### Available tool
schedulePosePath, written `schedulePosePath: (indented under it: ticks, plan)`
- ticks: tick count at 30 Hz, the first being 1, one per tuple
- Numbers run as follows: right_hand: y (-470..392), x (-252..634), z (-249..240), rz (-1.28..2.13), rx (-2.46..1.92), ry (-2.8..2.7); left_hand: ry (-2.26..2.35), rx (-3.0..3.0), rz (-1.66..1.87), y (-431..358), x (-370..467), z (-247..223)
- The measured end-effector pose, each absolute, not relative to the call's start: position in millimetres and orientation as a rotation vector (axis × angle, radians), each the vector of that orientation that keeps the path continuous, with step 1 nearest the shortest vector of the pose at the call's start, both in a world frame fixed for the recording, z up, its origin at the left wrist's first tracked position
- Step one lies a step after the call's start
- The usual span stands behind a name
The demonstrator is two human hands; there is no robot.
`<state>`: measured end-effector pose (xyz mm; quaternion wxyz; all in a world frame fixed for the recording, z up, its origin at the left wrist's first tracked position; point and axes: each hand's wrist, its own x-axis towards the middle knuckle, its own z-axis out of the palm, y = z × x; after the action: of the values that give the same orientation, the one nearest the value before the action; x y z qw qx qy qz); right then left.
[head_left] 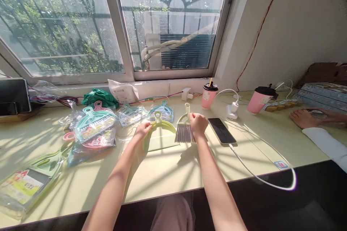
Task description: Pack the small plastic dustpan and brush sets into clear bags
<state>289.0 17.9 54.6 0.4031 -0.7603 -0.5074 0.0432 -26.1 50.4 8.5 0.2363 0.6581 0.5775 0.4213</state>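
My left hand (142, 130) grips the left edge of a pale green dustpan (162, 140), whose looped handle points toward the window. In my right hand (198, 124) is a small hand brush (185, 132) with grey-brown bristles facing me and a light green handle pointing away. The brush is just right of the dustpan, apart from it. To the left, several bagged dustpan sets lie in a pile, with a turquoise one (94, 124) on top and a pink one (101, 140) under it. A bagged green set (35, 177) lies at the front left.
A phone (222, 131) on a white cable lies right of my right hand, near a white charger (232, 111). Two pink cups (209, 96) stand toward the back. Another person's hands (306, 118) rest at the far right. Green plastic (99, 97) lies by the window.
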Motion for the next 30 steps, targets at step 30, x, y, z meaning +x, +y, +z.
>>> schedulePosePath:
  ticks: [30]
  plan:
    - [32.2,270.7,51.6,0.853,-0.910,-0.922,1.683,1.414,1.758,38.2,-22.5,37.7]
